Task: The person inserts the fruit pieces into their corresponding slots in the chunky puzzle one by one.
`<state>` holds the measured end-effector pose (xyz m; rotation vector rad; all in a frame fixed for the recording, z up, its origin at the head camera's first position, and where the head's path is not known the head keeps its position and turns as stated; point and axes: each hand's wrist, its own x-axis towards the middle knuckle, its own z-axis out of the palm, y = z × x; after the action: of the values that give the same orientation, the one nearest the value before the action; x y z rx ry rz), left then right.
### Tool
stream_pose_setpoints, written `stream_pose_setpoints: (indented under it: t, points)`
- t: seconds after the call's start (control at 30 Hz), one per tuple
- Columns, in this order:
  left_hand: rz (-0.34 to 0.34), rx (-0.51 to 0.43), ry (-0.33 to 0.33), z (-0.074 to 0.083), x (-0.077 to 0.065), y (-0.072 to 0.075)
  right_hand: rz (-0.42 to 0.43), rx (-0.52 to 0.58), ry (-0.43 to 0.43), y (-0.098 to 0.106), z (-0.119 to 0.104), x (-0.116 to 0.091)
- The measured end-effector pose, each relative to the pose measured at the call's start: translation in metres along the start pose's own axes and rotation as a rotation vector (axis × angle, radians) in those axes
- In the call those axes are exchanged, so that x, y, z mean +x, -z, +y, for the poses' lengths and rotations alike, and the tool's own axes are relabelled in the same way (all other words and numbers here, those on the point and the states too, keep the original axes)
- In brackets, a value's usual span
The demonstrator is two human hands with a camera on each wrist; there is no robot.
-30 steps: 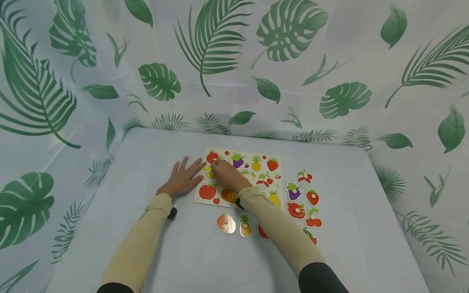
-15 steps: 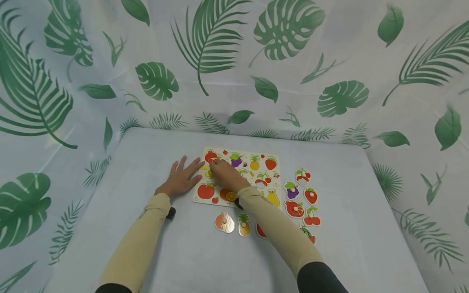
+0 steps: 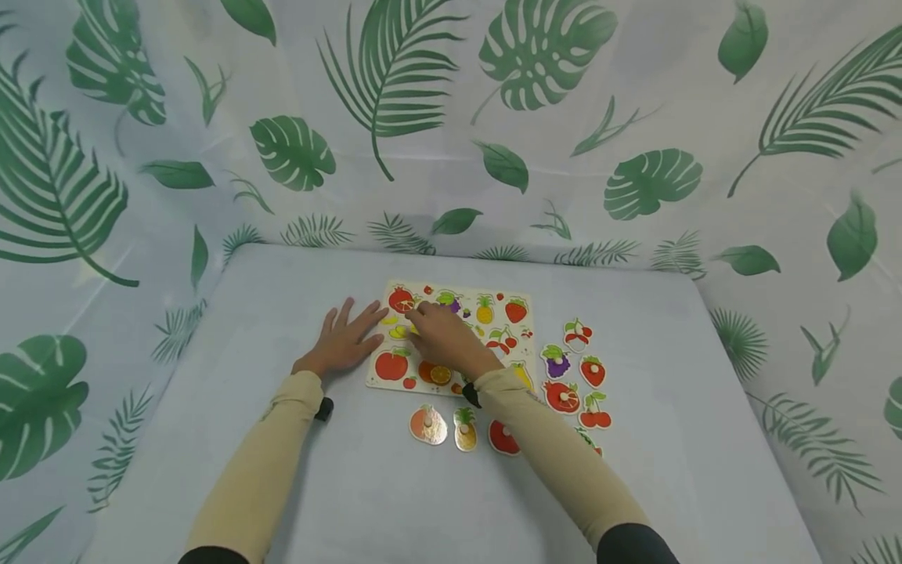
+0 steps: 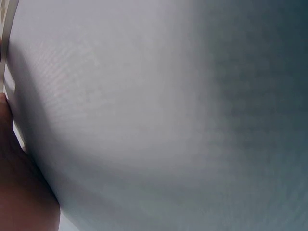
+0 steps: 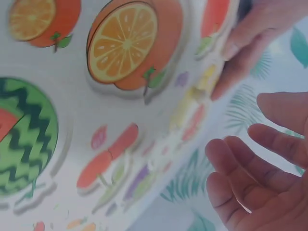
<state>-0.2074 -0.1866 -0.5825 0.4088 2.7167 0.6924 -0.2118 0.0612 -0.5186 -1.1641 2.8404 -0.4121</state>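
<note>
A cream fruit puzzle board (image 3: 472,300) lies on the white table, printed with coloured fruit. My left hand (image 3: 338,341) is spread flat at its left edge; in the right wrist view, the left fingertips (image 5: 231,50) touch that edge. My right hand (image 3: 451,341) is over the board's left half, close to a yellow fruit (image 3: 398,332). In the right wrist view the right hand (image 5: 264,178) has loosely bent, parted fingers with nothing between them. A small knob (image 5: 199,93) stands on the yellow fruit there. The left wrist view shows mostly blurred tablecloth.
Loose knobbed pieces lie in front of the board: a peach-coloured one (image 3: 427,424), a pineapple (image 3: 465,428) and a red one (image 3: 503,439). Right of it are grapes (image 3: 557,362), a strawberry (image 3: 593,370), a pomegranate (image 3: 561,397) and cherries (image 3: 595,411). A leaf-print curtain (image 3: 423,188) hangs behind.
My right hand has drawn back slightly to the right from the yellow fruit, its fingers loosening. My left hand stays at the board's edge. The whole view has shifted a little.
</note>
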Motion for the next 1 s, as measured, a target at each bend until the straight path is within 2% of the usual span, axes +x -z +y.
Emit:
stream_pose_setpoints:
  t: [0.2,0.47,0.8,1.0]
  points:
    - [0.007,-0.005,-0.012,-0.003,-0.003,0.000,0.029,0.000,-0.004,0.017,-0.009,-0.021]
    - [0.001,0.009,0.012,-0.001,-0.004,-0.002,0.109,0.008,0.001,0.027,-0.024,-0.066]
    - [0.005,0.012,-0.008,-0.001,-0.005,0.001,0.149,0.019,-0.033,0.010,-0.031,-0.119]
    - [0.008,0.000,-0.013,0.002,-0.004,0.003,0.155,0.002,-0.001,-0.007,-0.040,-0.136]
